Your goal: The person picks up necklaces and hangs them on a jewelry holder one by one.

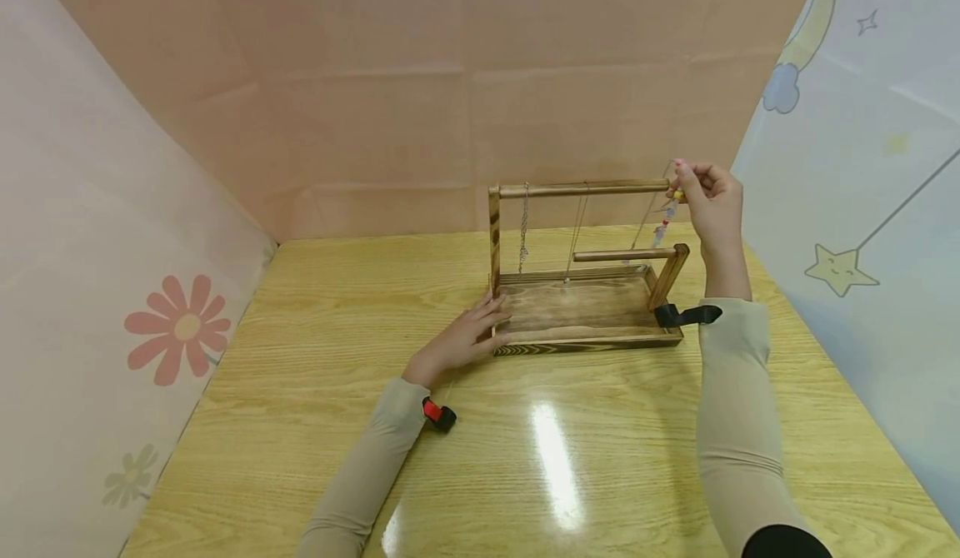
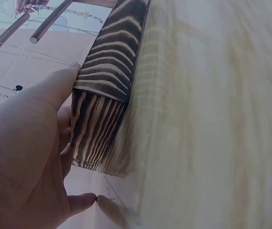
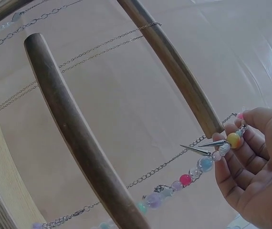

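A wooden jewelry stand (image 1: 585, 345) has a tray base, a long upper bar (image 1: 592, 189) and a shorter lower bar (image 1: 622, 255). My right hand (image 1: 714, 200) pinches a beaded necklace (image 3: 185, 180) between thumb and fingers, right at the upper bar's free end. Pastel beads, silver spikes and a thin chain hang down from the fingers. My left hand (image 1: 468, 333) rests on the tray's left end; in the left wrist view its thumb lies along the striped wood (image 2: 109, 62). The other fingers spread at that end, partly hidden behind it.
A silver chain (image 1: 524, 229) and a fine pendant necklace (image 1: 578, 229) hang from the upper bar. The stand is on a wood-grain table (image 1: 360, 308), with a pinkish backdrop (image 1: 360, 108) behind and printed panels at both sides.
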Demonstrator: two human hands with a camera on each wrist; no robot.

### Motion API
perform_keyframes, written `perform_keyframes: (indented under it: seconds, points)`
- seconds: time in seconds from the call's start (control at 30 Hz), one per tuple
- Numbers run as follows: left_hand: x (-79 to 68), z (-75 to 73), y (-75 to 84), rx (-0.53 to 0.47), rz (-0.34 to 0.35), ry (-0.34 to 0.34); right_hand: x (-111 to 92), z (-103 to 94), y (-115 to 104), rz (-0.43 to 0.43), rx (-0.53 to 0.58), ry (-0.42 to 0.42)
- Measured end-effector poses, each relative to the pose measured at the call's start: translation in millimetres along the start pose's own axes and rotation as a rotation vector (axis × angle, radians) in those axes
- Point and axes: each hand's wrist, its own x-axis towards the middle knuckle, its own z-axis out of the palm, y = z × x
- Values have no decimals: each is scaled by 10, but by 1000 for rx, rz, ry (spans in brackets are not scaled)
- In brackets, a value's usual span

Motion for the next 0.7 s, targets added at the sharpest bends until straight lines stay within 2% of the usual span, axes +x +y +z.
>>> perform_keyframes:
  seconds: [0.23,0.7]
  points:
    - [-3,0,10,-8,-1,3,-14,38,-35,-19,-43,4]
    - [-13,-1,28,-4,-13,0,-136,176,-263,-17,-95,-13]
